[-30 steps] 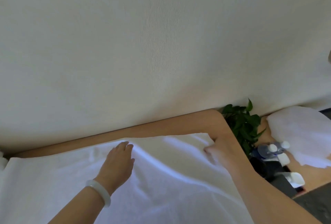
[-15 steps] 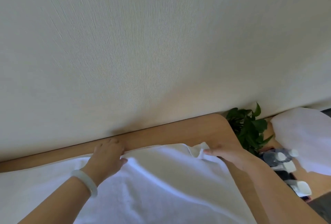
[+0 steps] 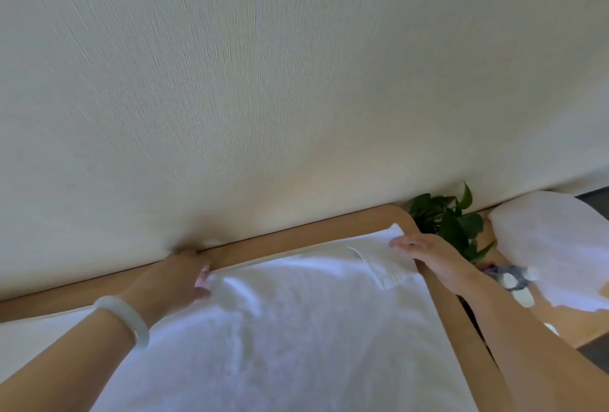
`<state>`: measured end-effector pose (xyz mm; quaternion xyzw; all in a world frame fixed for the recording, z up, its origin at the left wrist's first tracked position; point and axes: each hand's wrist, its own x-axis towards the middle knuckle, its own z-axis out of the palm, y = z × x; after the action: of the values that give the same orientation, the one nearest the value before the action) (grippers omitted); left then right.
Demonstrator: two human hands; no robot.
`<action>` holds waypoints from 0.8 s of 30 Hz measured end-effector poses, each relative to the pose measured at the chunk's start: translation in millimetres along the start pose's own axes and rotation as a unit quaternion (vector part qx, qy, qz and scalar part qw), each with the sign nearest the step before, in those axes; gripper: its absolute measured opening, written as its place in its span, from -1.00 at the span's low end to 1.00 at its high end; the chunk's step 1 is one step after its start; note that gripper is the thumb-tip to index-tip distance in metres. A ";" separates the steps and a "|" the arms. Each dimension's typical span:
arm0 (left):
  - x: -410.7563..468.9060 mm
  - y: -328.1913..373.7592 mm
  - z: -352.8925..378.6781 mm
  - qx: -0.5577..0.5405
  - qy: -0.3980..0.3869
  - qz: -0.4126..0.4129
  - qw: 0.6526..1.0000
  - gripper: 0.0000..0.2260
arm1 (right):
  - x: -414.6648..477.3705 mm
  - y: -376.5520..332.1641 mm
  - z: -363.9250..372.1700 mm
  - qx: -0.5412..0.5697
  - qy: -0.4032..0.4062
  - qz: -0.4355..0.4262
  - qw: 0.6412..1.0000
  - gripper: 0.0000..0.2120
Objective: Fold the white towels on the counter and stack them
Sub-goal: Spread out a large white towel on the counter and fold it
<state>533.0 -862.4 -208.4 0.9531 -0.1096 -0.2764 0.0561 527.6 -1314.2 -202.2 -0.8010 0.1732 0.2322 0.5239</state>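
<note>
Reaching forward from a bare forearm, the left hand point(image 3: 173, 279) curls its fingers and pinches the far edge of a white terry-cloth towel point(image 3: 296, 329); the right hand point(image 3: 431, 256) lies flat, fingers straight, pressing that towel's corner.

We see a plain white towel point(image 3: 296, 329) spread over a worktop point(image 3: 296, 233) of light tan wood with no marked grain. Near its far right corner the towel carries a white label point(image 3: 385, 270) crossed by faint grey lines, which we cannot read. The wall point(image 3: 296, 82) behind is pale cream, ribbed with fine close streaks that fan out from the bottom. On our left wrist sits a bracelet point(image 3: 123, 319) of milky white with a faint green tint. At the right, a plant point(image 3: 448, 217) shows dark green leaves, a second cloth point(image 3: 553, 247) is plain white with a slight lilac cast, and the blurred bottles point(image 3: 510, 275) below it look grey-blue with white caps.
</note>
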 end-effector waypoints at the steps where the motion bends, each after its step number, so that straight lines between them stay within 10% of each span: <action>1: -1.0 -0.2 0.9 0.006 0.009 -0.008 1.000 -0.74 | -2.4 1.0 -1.9 -0.046 -0.020 0.005 0.999 -0.67; 9: -7.8 11.5 6.5 0.063 0.109 -0.016 0.992 -0.66 | 3.2 8.5 1.1 -0.420 -0.047 -0.083 0.902 -0.20; 13: -12.6 12.2 9.4 0.051 0.094 -0.053 0.993 -0.76 | 10.3 7.8 19.2 -0.281 0.081 -0.091 0.952 -0.89; 24: -22.7 -11.8 27.6 0.019 0.190 0.022 0.981 -0.61 | 14.8 -2.1 33.1 -0.015 0.232 0.033 0.972 -0.71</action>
<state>501.5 -846.8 -221.9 0.9866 -0.1228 -0.0865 0.0642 534.7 -1283.5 -220.2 -0.8348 0.3126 0.0598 0.4493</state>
